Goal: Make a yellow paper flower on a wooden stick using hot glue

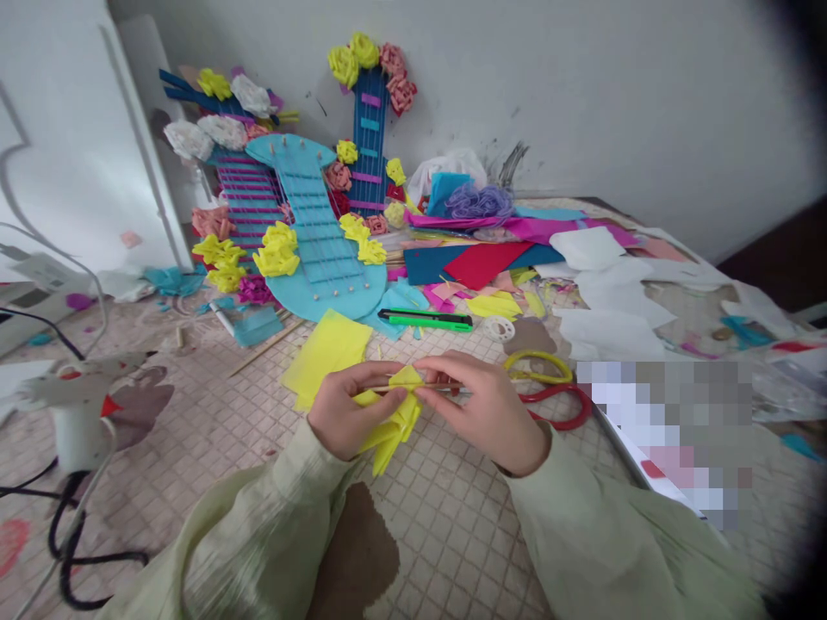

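My left hand [342, 412] and my right hand [488, 405] meet over the middle of the table. Both are closed, pinching a thin wooden stick [381, 389] that lies level between them. A folded strip of yellow crepe paper [404, 415] sits around or against the stick, its loose ends hanging below my left fingers. My left thumb presses on the paper; my right fingertips grip the stick and the paper's edge. Beyond my left hand lies a flat yellow paper sheet [331, 355]. Scissors [587, 403] with yellow and red handles rest beside my right hand, blades mostly hidden.
A green utility knife [426, 320] lies ahead. Behind stands a light-blue stringed cutout [307, 215] among paper flowers. On the left is a white glue gun [81, 422] with cords. Paper scraps, purple yarn [479, 203] and white sheets [607, 331] fill the back right, near a blurred-out screen.
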`<state>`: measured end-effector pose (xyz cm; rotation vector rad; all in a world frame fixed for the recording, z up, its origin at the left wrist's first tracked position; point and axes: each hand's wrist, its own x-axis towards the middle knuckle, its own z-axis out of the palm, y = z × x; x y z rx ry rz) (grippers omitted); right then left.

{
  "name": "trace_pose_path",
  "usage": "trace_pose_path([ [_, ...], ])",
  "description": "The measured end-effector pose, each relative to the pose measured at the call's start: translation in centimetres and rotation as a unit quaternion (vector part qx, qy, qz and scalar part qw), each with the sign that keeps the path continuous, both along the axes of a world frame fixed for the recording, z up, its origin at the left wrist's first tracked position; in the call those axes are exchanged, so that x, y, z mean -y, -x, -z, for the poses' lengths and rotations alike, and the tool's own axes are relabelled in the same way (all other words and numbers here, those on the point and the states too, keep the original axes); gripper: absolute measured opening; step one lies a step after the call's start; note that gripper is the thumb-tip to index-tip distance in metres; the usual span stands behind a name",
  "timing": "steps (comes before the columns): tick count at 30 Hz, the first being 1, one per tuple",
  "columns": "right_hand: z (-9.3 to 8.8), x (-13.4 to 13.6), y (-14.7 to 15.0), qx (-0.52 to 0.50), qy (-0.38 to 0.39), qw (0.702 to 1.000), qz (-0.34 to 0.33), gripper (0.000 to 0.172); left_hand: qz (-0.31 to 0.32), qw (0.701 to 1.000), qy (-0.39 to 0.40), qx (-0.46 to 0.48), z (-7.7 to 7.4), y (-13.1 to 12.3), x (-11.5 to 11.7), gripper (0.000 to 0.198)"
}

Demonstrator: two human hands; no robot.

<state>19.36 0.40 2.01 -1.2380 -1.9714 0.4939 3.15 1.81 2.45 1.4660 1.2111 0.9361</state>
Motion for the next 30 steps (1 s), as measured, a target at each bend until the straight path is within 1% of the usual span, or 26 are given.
trace_pose_path([
  [2,-0.02,-0.01,-0.11,0.009,0.011,1.0,-0.006,0.024,-0.002,1.0,-0.008,-0.01,-0.06,0.0,0.02,0.023],
  [6,0.17,-0.1,-0.16,0.035,0.027,0.999,0.009,0.025,-0.023,0.999,-0.02,-0.024,-0.11,-0.05,0.07,0.023],
  [13,0.23,-0.11,0.06,0.012,0.005,1.0,0.027,0.025,-0.029,0.999,0.017,0.028,0.29,-0.12,0.08,0.026],
  [18,0.13,0.1,0.2,-0.018,-0.004,0.999,0.046,0.023,-0.014,0.999,0.009,0.043,0.39,0.08,-0.12,0.027],
  [22,0.14,0.1,0.22,-0.051,0.005,0.997,0.061,0.023,0.013,1.0,-0.017,0.017,0.11,0.34,-0.31,0.028],
  [24,0.12,0.04,0.13,-0.052,0.019,0.997,0.051,0.023,0.019,0.999,-0.026,0.004,-0.06,0.47,-0.37,0.029],
  [28,0.01,-0.07,-0.06,-0.046,0.046,0.998,0.001,0.023,0.037,0.999,-0.026,-0.001,-0.31,0.67,-0.4,0.032],
  [30,-0.01,-0.13,-0.08,-0.052,0.052,0.997,0.0,0.024,0.034,0.999,-0.031,-0.012,-0.35,0.68,-0.39,0.034],
])
